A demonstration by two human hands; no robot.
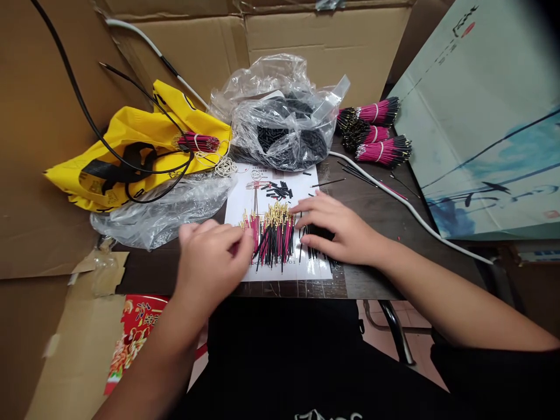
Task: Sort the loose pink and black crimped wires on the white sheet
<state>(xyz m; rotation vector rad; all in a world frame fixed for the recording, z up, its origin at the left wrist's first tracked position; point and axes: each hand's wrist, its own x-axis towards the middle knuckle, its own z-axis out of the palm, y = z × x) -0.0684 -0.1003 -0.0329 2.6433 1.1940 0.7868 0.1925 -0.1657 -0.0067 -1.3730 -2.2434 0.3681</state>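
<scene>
A pile of thin pink and black wires (276, 239) with gold-coloured tips lies on a printed white sheet (322, 269). At the pile's left side is my left hand (212, 259), its fingers curled in and its thumb pressed close; whatever they may hold is hidden. My right hand (343, 227) rests at the right side, fingers stretched out and apart, with the fingertips at the pile's edge. Short black tube pieces (279, 190) are scattered on the sheet just beyond the gold tips.
Behind the sheet sits a clear plastic bag (284, 128) of black pieces. Tied pink and black wire bundles (384, 150) lie at the back right, near a white cable (411, 207). A yellow bag (131, 125) with a black cord is at left. Cardboard walls (324, 52) enclose the back.
</scene>
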